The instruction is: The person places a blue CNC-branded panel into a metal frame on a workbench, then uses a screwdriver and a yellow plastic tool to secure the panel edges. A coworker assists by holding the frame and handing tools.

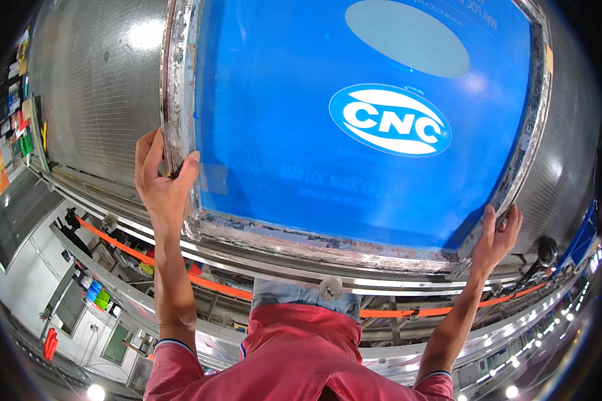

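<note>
A large screen-printing frame (294,248) with blue mesh (267,120) lies before me on a long table. White lettering in an oval and a pale grey oval show on the mesh. The frame's bars are worn and streaked with dried ink. My left hand (166,190) closes round the left bar close to the near corner, thumb on top and fingers at the outer side. Over at the near right corner, my right hand (493,242) grips the right bar in the same manner. The fingertips under the bars are partly hidden.
The table's grey top (93,93) extends left and right of the frame. Along its near edge run metal rails and an orange strip (231,289). A black round knob (547,250) sits at the right edge. Assorted coloured items (10,113) lie far left.
</note>
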`<state>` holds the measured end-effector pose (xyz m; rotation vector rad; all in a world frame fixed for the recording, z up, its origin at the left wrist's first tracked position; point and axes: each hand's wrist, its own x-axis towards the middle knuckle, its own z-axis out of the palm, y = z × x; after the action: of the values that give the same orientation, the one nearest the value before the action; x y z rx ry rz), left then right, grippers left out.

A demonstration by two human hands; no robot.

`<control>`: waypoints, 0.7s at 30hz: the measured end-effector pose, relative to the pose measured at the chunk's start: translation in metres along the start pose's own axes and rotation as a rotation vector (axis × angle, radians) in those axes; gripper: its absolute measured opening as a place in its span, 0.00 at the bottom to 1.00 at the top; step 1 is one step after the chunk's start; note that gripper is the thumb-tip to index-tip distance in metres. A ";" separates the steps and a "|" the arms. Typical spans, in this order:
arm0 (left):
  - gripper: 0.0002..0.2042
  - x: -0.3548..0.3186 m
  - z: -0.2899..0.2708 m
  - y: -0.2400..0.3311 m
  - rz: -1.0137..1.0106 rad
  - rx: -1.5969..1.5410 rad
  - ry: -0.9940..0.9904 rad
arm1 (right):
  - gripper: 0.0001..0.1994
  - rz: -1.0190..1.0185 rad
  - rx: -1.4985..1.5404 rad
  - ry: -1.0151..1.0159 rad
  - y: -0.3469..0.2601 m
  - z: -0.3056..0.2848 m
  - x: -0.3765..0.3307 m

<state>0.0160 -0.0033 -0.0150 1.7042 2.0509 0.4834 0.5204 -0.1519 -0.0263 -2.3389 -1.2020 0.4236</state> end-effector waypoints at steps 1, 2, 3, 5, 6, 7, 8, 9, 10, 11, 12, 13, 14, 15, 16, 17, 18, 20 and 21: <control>0.28 0.001 0.000 0.002 -0.007 -0.003 0.002 | 0.21 -0.006 -0.012 0.002 0.000 0.000 0.001; 0.28 0.000 0.000 0.004 -0.014 -0.006 -0.001 | 0.22 -0.008 -0.025 0.004 0.000 0.000 0.000; 0.29 0.000 0.000 0.006 -0.020 -0.009 -0.003 | 0.22 -0.011 -0.039 0.005 0.000 -0.001 0.000; 0.29 0.000 0.000 0.003 -0.025 -0.022 0.001 | 0.23 0.000 0.006 0.019 -0.001 0.002 0.000; 0.29 0.000 0.000 0.002 -0.026 -0.030 0.003 | 0.24 0.005 0.029 0.028 -0.001 0.003 0.000; 0.28 0.000 0.001 0.002 -0.012 -0.046 0.010 | 0.24 0.011 0.007 0.028 -0.002 0.003 0.000; 0.27 0.000 0.004 0.002 0.002 -0.063 0.014 | 0.24 0.018 -0.016 0.029 -0.002 0.001 -0.001; 0.26 0.000 0.005 0.002 0.017 -0.081 0.018 | 0.24 0.026 -0.040 0.031 -0.001 0.000 -0.002; 0.26 0.000 0.004 0.002 0.009 -0.089 0.027 | 0.24 0.007 -0.032 0.028 0.001 0.002 -0.003; 0.27 0.000 0.002 0.005 0.008 -0.104 0.027 | 0.23 -0.005 -0.031 0.032 0.007 0.003 -0.004; 0.27 -0.001 0.008 0.007 0.002 -0.140 0.020 | 0.23 -0.022 -0.051 0.045 0.011 -0.002 0.000; 0.26 -0.002 0.008 0.005 0.019 -0.167 0.009 | 0.23 -0.035 -0.076 0.055 0.008 0.000 -0.002; 0.26 -0.004 0.006 -0.001 0.033 -0.200 0.003 | 0.24 -0.062 -0.109 0.049 0.010 0.000 0.000; 0.25 -0.004 0.005 -0.007 0.046 -0.227 -0.003 | 0.24 -0.086 -0.139 0.037 0.009 -0.001 0.002; 0.24 -0.005 0.006 -0.011 0.066 -0.260 -0.013 | 0.25 -0.053 -0.124 0.041 0.003 0.000 0.001; 0.23 -0.004 0.005 -0.014 0.083 -0.282 -0.025 | 0.25 -0.016 -0.102 0.039 -0.002 0.000 0.001; 0.23 -0.002 0.003 -0.016 0.100 -0.295 -0.033 | 0.25 -0.035 -0.114 0.035 -0.001 0.000 0.001; 0.22 -0.002 0.001 -0.019 0.106 -0.261 -0.028 | 0.26 -0.045 -0.133 0.037 -0.004 0.001 0.001; 0.21 -0.001 0.003 -0.020 0.107 -0.241 -0.022 | 0.26 -0.052 -0.139 0.036 -0.007 0.000 0.001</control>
<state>0.0015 -0.0078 -0.0277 1.6698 1.8102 0.7119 0.5164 -0.1473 -0.0230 -2.4142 -1.3105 0.2875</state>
